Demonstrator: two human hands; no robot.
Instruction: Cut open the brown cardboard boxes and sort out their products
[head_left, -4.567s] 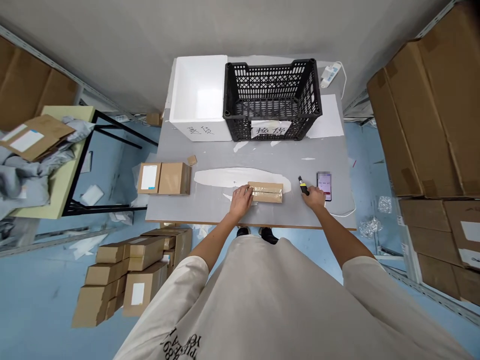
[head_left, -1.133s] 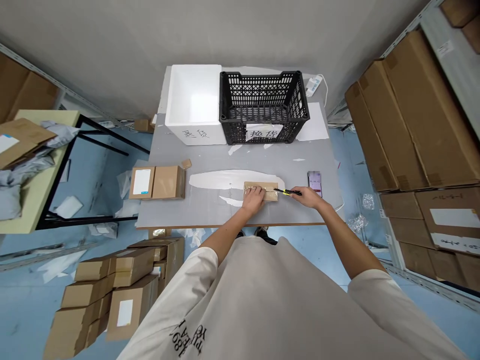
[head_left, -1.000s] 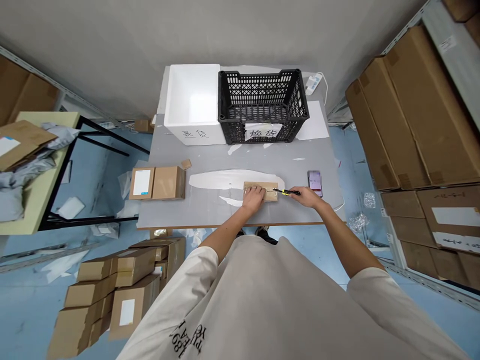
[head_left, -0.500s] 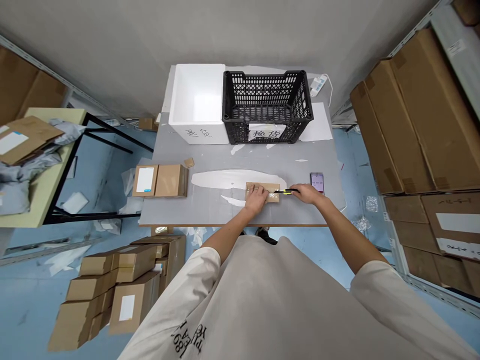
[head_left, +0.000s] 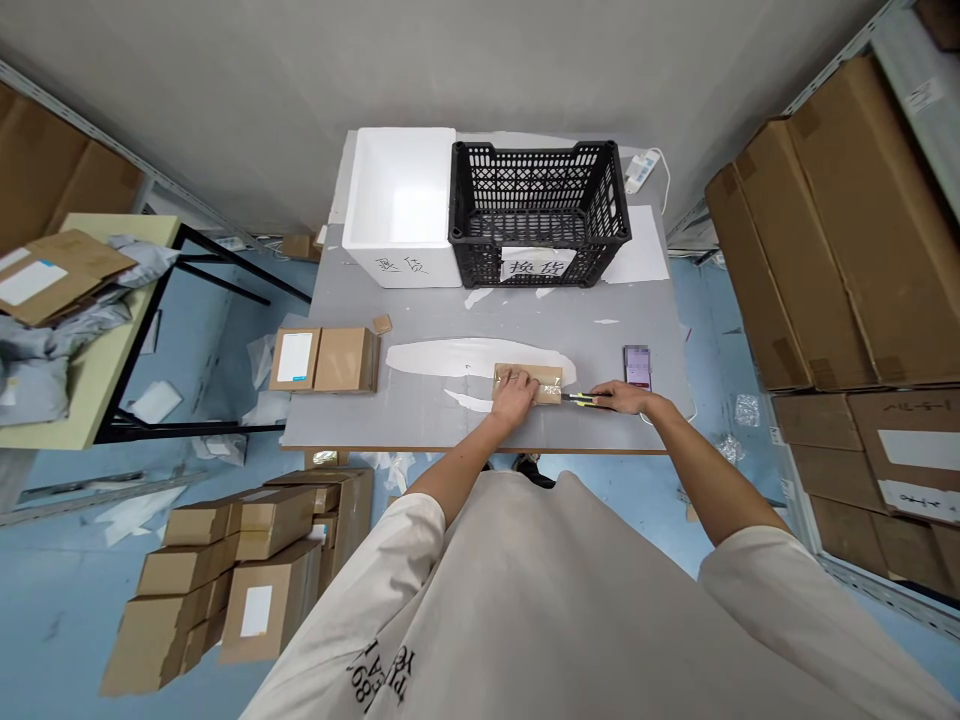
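In the frame's middle, our spread left hand lies on a small box while our right hand grips a knife.

Desk, rear edge: white foam box and black crate, side by side, walls blocking, tops open.
Rear right corner: power strip beside the crate.
Left edge: two cartons, barring entry there; scrap of cardboard just behind.
Middle: open lane, left to right, between containers and parcel.
Parcel: left part covered by left hand; right end approached past cutter in right hand.
Near right edge: phone, just behind right hand.
Front edge: open stretch between cartons and left forearm.
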